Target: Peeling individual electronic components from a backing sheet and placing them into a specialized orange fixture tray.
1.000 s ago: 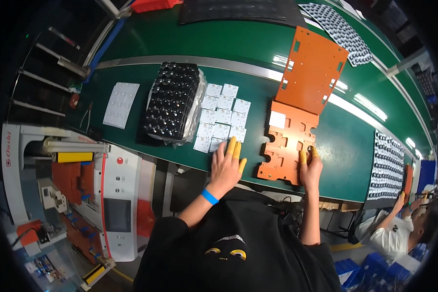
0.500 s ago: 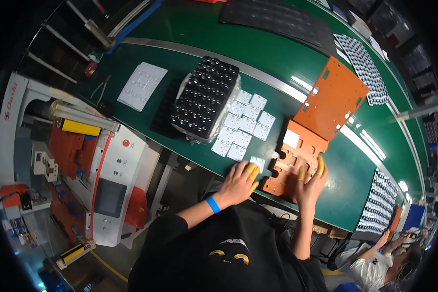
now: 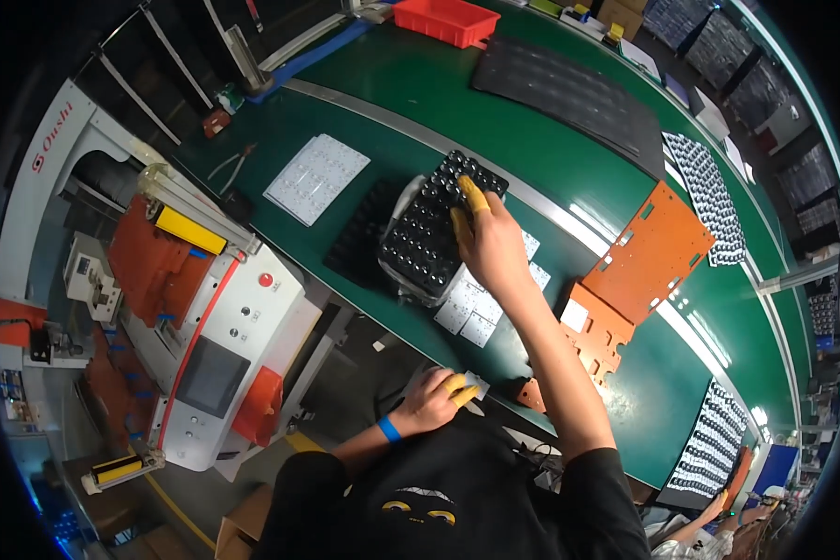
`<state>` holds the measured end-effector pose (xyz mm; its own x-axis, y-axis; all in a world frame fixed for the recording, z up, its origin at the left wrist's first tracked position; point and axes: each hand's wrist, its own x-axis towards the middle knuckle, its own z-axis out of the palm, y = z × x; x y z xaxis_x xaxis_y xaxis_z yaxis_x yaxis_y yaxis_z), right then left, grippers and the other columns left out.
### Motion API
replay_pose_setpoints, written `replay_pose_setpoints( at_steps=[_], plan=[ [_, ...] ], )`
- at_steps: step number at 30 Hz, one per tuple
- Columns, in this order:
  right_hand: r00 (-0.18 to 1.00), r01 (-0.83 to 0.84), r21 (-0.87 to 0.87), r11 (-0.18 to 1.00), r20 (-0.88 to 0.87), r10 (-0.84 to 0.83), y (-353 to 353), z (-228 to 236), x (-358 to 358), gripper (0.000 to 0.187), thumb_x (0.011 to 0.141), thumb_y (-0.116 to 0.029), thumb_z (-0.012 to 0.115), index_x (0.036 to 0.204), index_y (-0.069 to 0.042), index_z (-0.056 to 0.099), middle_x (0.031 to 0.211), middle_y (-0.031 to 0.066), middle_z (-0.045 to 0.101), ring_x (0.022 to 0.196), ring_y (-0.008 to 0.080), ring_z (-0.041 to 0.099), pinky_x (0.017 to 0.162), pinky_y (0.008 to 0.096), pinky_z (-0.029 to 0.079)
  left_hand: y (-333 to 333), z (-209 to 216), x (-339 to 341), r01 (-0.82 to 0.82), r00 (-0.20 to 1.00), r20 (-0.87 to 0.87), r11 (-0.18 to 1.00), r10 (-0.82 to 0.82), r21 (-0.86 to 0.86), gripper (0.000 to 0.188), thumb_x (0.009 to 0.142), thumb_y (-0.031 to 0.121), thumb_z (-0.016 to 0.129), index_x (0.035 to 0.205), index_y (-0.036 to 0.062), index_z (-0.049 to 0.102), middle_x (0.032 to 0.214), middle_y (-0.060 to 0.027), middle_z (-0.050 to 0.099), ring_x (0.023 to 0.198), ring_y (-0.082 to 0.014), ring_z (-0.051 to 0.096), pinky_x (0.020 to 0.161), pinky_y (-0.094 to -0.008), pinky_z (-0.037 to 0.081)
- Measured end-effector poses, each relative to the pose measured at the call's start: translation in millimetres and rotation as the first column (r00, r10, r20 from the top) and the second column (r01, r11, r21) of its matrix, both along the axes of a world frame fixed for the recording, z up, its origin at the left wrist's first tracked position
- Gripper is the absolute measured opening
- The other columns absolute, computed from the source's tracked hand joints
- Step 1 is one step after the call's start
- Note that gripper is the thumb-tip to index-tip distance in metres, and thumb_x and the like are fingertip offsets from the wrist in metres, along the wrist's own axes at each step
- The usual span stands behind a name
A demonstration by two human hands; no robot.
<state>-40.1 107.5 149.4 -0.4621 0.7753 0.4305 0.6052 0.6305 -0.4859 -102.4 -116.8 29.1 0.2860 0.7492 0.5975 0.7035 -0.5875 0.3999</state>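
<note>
My left hand (image 3: 431,401), with yellow finger covers and a blue wristband, pinches a small white circuit board (image 3: 477,384) just off the table's near edge. My right hand (image 3: 495,241) reaches over a stack of black trays (image 3: 423,245) filled with shiny black domed parts. Its yellow-covered thumb and finger are apart on the top tray, with nothing visible between them. Several white circuit boards (image 3: 479,327) lie beside the stack, partly hidden by my right arm. Right of that arm lies an open orange fixture (image 3: 649,245), with a white square board (image 3: 574,315) in its lower half.
White sheets of boards (image 3: 317,177) and pliers (image 3: 233,166) lie left of the stack. A red bin (image 3: 446,21) and black sheets (image 3: 569,93) are farther back. Panels of domed parts (image 3: 709,443) lie at right. A machine (image 3: 219,364) stands at left; another person's arm (image 3: 705,518) shows lower right.
My right hand has gone from the orange fixture leftward and away from me to the black trays. My left hand has drawn back off the table with a white circuit board. The view has shifted.
</note>
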Motion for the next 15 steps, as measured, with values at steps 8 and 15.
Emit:
replay_pose_setpoints(
  at_steps=[8, 15],
  plan=[
    [0.992, 0.061, 0.028, 0.998, 0.112, -0.064, 22, -6, -19, 0.028, 0.090, -0.018, 0.061, 0.111, 0.000, 0.060, 0.085, 0.0194, 0.064, 0.072, 0.0379, 0.065, 0.063, 0.0454, 0.053, -12, 7, -10, -0.218, 0.910, 0.314, 0.957, 0.271, -0.192, 0.026, 0.074, 0.002, 0.073, 0.099, 0.0032, 0.070, 0.084, -0.0113, 0.069, 0.069, -0.0269, 0.066, 0.061, -0.0364, 0.052],
    [0.976, 0.044, -0.050, 0.998, -0.211, -0.053, -3, -4, 12, 0.025, 0.092, -0.011, 0.063, 0.112, 0.001, 0.056, 0.079, 0.0139, 0.064, 0.063, 0.0240, 0.064, 0.056, 0.0352, 0.051, 14, 34, -4, -0.137, 0.780, 0.538, 0.927, 0.318, -0.349, 0.021, 0.081, 0.005, 0.073, 0.101, 0.0011, 0.068, 0.084, -0.0125, 0.070, 0.070, -0.0249, 0.069, 0.063, -0.0311, 0.053]
  ],
)
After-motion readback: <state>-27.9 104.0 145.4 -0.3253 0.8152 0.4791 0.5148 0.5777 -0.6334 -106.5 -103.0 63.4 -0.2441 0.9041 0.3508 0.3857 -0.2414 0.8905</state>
